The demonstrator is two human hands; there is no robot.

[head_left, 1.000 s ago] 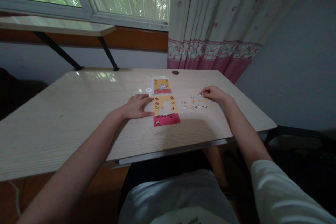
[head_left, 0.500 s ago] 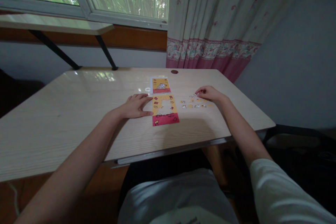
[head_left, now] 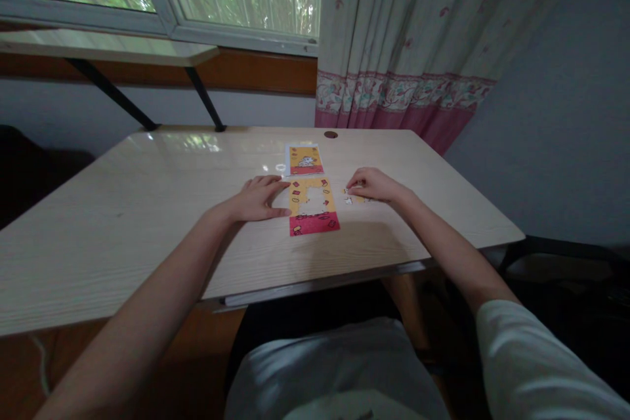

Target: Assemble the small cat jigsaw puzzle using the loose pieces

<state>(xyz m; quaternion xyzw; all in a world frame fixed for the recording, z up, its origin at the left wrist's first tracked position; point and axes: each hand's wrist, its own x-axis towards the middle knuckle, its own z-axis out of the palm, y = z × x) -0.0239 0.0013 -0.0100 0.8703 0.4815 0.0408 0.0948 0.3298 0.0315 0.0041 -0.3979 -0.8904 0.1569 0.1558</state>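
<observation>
1. Leftward across the loose puzzle pieces [head_left: 348, 199] has gone the right hand [head_left: 375, 184], from the far right of the scatter to its end nearest the puzzle [head_left: 315, 224]; the left hand [head_left: 258, 200] has kept its place at the puzzle's left edge.
2. Head view, position: the partly filled puzzle lies flat on the desk [head_left: 147, 223] between the two hands, roughly straight ahead of the body. Its long axis runs away from the person, red band at the near end, yellow area beyond, with a pale, irregular gap inside the yellow.
3. Head view, main relation: that gap lies to the left of the right hand's fingertips, at nearly the same depth on the desk. The right hand is nearer to the loose pieces; the left hand is nearer to the puzzle, touching it.
4. Head view, left hand: spread flat, thumb and forefinger wide apart, both tips resting at the puzzle's left edge. No piece shows in it.
5. Head view, right hand: fingers curled, thumb and forefinger close together just over the pieces and partly covering them. I cannot tell whether they pinch one.
6. Head view, beyond: a picture card [head_left: 306, 156] lies just past the puzzle's far edge, showing a white animal on yellow and red.
</observation>
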